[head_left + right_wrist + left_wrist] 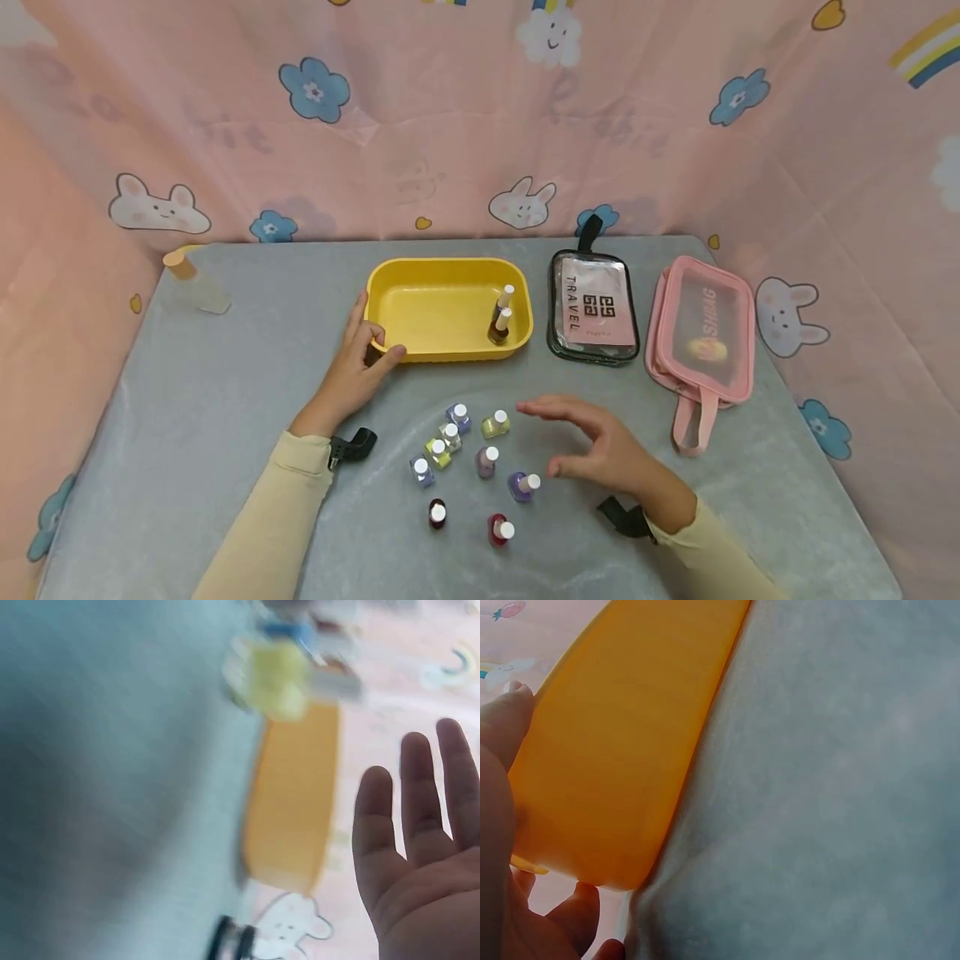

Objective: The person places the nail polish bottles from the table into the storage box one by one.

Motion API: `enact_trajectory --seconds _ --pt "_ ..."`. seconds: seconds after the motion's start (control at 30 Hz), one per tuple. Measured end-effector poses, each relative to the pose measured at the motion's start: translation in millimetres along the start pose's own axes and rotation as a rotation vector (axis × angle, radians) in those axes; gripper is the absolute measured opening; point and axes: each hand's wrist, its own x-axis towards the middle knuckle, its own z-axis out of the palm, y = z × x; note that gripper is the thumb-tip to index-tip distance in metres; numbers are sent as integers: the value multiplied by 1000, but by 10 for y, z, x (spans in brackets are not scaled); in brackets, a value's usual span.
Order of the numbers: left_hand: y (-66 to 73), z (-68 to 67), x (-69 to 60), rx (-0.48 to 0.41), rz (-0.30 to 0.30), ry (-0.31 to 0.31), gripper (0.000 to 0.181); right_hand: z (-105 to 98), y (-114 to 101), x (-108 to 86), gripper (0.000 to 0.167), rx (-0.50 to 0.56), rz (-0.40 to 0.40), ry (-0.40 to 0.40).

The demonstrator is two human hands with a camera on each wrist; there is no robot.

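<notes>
My left hand (pixel 348 367) grips the near left corner of a yellow tray (pixel 450 354), thumb on the front rim and fingers along the left side. The left wrist view shows the tray's outer wall (pixel 622 742) between thumb and fingers. Two dark nail polish bottles (pixel 498 327) with white caps stand in the tray's right end. My right hand (pixel 607 446) hovers with nothing in it, fingers apart, beside a yellow nail polish bottle (pixel 495 425) and a purple one (pixel 522 487). Several more bottles stand nearby, including a red one (pixel 498 530) and a dark red one (pixel 437 513).
A clear black-edged travel pouch (pixel 592 308) lies right of the tray. Beyond it is a pink pouch (pixel 701 333) with a strap. A frosted bottle with a tan cap (pixel 198 287) is at the far left. A printed pink curtain (pixel 420 125) stands behind the table.
</notes>
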Motion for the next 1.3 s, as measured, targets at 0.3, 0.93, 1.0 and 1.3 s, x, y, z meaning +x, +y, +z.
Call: enact_trajectory --seconds 0.3,0.93,1.0,1.3 --pt "4 -33 -10 -24 -5 6 36 417 51 -245 49 -16 54 7" --pt "-15 -25 2 -21 0 17 34 -261 -364 510 24 -268 179 195" --pt "-16 -24 10 -20 2 18 34 -359 -349 778 22 -296 152 220" --pt "-14 4 24 -22 3 12 34 -398 181 1533 18 -211 260 211"
